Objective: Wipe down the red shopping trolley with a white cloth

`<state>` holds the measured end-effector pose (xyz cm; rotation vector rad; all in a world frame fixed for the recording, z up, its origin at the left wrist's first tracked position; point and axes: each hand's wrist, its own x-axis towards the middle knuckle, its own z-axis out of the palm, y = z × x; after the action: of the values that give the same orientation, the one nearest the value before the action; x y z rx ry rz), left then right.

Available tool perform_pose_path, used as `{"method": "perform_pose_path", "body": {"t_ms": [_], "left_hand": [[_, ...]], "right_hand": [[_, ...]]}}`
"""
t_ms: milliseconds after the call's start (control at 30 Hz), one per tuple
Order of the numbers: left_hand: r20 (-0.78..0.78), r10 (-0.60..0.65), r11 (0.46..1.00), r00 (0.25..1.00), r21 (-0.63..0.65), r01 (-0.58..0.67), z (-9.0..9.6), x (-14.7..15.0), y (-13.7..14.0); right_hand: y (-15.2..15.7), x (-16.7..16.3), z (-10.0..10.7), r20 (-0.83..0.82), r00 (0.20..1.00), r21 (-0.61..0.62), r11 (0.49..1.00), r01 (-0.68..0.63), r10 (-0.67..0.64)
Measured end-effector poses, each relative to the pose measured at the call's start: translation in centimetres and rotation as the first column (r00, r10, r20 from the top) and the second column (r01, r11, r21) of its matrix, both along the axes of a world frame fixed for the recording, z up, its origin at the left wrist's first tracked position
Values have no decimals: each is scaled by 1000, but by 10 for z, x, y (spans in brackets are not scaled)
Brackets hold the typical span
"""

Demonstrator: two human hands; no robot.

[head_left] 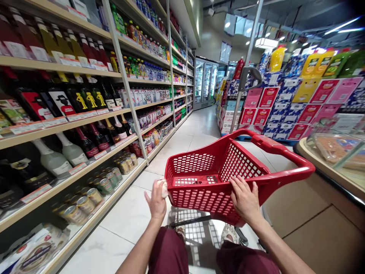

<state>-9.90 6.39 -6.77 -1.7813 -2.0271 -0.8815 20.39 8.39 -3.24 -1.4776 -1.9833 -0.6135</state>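
The head view suggests wiping is in hand on a red perforated plastic shopping cart, directly before the person. The left hand, fingers partly curled, grips a crumpled whitish cloth at its front-left corner; contact is unclear. The right hand rests half open on the near rim. The next stroke calls for flat cloth and steady bracing.

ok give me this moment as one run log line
left hand: holding white cloth or tissue at left end of red cart basket | right hand: on its near rim | drinks shelves: left side, stocked
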Motion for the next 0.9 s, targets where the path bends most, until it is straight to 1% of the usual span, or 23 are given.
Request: {"method": "perform_pose_path", "body": {"t_ms": [33,67,167,233,333,367,400,433,467,533,633,700,767,900], "left_hand": [[25,31,1000,999,1,-31,-3,-5,-1],[39,36,999,999,11,-37,-5,-7,-2],[44,-42,998,998,56,39,-11,-6,-1],[58,-71,995,996,80,66,-10,-6,2],[109,-4,991,994,130,-11,-4,-5,6],[100,-3,990,995,141,-11,-1,0,7],[67,-30,989,997,146,20,1,7,7],[-1,-111,987,994,119,110,2,16,7],[-82,-210,973,974,79,217,2,27,7],[-166,-282,956,945,33,291,1,47,3],[-209,-297,952,932,8,306,0,62,-3],[-209,-289,954,934,12,298,2,61,-2],[-201,-274,958,940,34,286,6,53,3],[-229,-345,935,910,3,355,10,21,17]], "right_hand": [[0,0,-1,-7,1000,4,1000,9,-9],[0,-1,-1,-13,1000,5,1000,16,-16],[0,-5,-3,-9,1000,-7,1000,10,-10],[0,-5,-4,9,1000,-17,1000,-13,13],[2,-4,-5,16,1000,-17,1000,-22,23],[2,-4,-6,11,1000,-13,1000,-14,14],[2,-4,-7,4,1000,-9,1000,-3,3],[2,-4,-7,0,1000,-8,1000,7,-7],[2,-3,-7,0,1000,-10,1000,12,-12],[1,-3,-5,16,1000,-24,1000,3,-3],[-1,-2,-3,33,999,-43,999,-18,19],[-1,-3,-2,20,1000,-44,999,-12,13],[-2,-4,0,0,1000,-43,999,-3,3],[-2,-3,4,0,1000,-64,998,-29,29]]}}
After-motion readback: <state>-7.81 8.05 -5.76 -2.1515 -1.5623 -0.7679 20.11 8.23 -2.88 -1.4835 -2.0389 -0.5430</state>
